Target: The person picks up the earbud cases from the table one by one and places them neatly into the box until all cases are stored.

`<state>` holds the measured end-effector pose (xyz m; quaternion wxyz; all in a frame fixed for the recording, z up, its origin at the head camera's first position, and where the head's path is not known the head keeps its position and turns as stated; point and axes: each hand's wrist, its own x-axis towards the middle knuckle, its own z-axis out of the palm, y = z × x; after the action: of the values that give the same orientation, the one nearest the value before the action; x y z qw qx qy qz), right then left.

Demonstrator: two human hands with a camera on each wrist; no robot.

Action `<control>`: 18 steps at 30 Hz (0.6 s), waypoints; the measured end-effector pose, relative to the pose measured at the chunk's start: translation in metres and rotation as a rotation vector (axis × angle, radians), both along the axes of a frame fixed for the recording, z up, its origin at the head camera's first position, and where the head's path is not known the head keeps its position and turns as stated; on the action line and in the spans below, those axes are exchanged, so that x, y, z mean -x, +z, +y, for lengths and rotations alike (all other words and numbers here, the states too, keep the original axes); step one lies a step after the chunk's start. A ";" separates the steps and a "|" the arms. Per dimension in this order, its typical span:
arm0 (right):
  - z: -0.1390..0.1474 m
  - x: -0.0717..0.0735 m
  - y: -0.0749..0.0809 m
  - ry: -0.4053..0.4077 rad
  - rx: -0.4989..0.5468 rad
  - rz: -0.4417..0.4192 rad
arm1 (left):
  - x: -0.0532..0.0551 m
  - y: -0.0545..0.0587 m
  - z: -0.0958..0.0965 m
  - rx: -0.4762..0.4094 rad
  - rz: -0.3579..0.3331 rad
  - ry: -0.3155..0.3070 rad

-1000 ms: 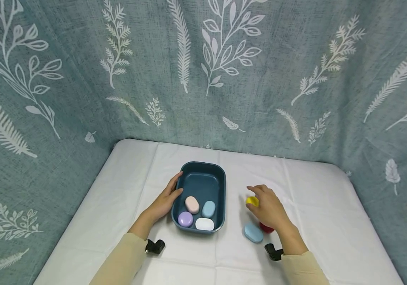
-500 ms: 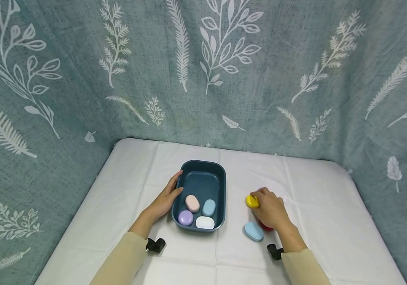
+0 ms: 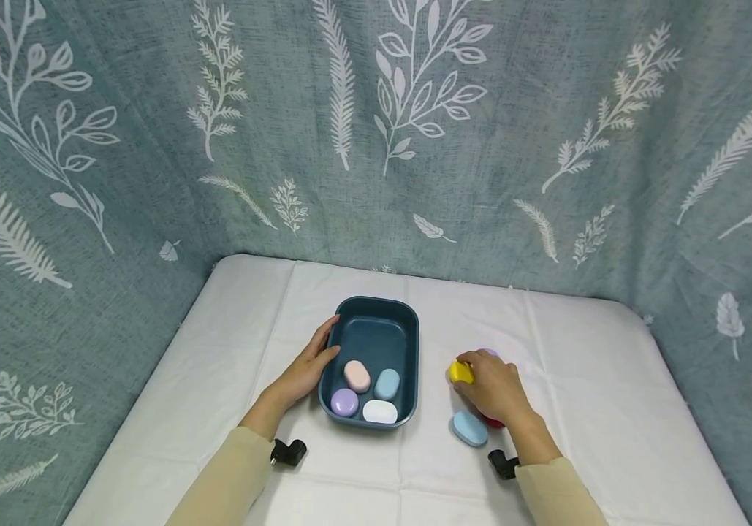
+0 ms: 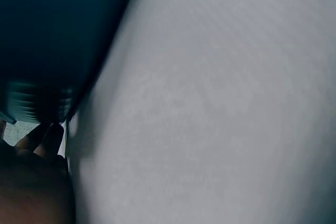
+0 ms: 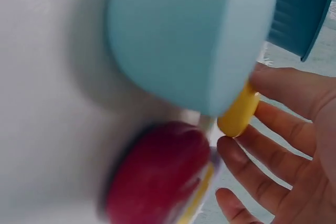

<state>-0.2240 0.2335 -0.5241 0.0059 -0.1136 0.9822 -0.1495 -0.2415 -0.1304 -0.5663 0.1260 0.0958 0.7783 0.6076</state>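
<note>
My left hand [image 3: 302, 374] holds the left wall of a dark blue rectangular box [image 3: 381, 310], its thumb over the rim. In the box lie a pink soap bar [image 3: 356, 375], a light blue soap bar [image 3: 386, 384], a round purple soap bar [image 3: 344, 402] and a white soap bar [image 3: 379, 411]. To the right of the box, my right hand [image 3: 495, 385] pinches a yellow soap bar [image 5: 239, 113] between thumb and fingers. Beneath this hand, a red soap bar [image 5: 157, 174] is mostly hidden from the head view.
Just in front of the right hand lies another light blue soap bar [image 3: 470, 429]. A second purple soap bar [image 3: 489, 352] peeks out beyond the knuckles. White cloth [image 3: 349, 482] covers the table, and a green leaf-patterned curtain [image 3: 376, 219] hangs around the back and sides.
My right fingers have closed on the yellow soap bar and shifted it slightly left. The purple soap bar behind that hand now shows more. My left hand stays at the box.
</note>
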 end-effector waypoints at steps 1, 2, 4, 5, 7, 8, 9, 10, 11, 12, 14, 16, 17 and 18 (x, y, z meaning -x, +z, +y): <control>-0.001 0.000 0.001 0.001 0.007 0.013 | 0.000 -0.001 0.000 0.001 0.001 0.004; -0.003 0.000 0.003 0.001 0.018 0.027 | 0.000 -0.001 0.000 0.002 0.004 0.009; -0.006 0.000 0.008 0.008 0.040 0.058 | 0.000 -0.001 0.000 -0.002 0.012 0.014; -0.007 0.000 0.011 0.014 0.047 0.075 | 0.000 -0.001 0.001 -0.003 0.016 0.016; -0.012 0.000 0.018 0.029 0.059 0.103 | 0.000 0.000 0.001 -0.005 0.025 0.020; -0.015 0.000 0.022 0.036 0.066 0.112 | 0.000 0.000 0.002 -0.006 0.029 0.020; -0.018 -0.001 0.026 0.041 0.070 0.118 | 0.000 0.000 0.002 -0.006 0.032 0.021; -0.022 -0.001 0.030 0.048 0.077 0.124 | 0.000 -0.001 0.001 -0.004 0.033 0.021; -0.025 -0.002 0.034 0.055 0.082 0.127 | 0.000 -0.001 0.001 -0.002 0.033 0.021; -0.030 -0.003 0.038 0.060 0.089 0.127 | 0.001 -0.002 0.001 -0.003 0.034 0.021; -0.039 -0.005 0.044 0.076 0.104 0.124 | 0.000 -0.002 0.001 -0.003 0.033 0.024; -0.047 -0.006 0.048 0.102 0.113 0.125 | 0.000 -0.002 0.002 -0.003 0.028 0.027; -0.051 -0.007 0.049 0.114 0.114 0.126 | -0.001 -0.002 0.002 -0.001 0.024 0.028; -0.056 -0.008 0.050 0.125 0.116 0.125 | -0.001 -0.002 0.002 0.002 0.017 0.029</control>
<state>-0.2163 0.1778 -0.4736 -0.0529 -0.1838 0.9613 -0.1982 -0.2402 -0.1286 -0.5681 0.1105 0.0895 0.7812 0.6079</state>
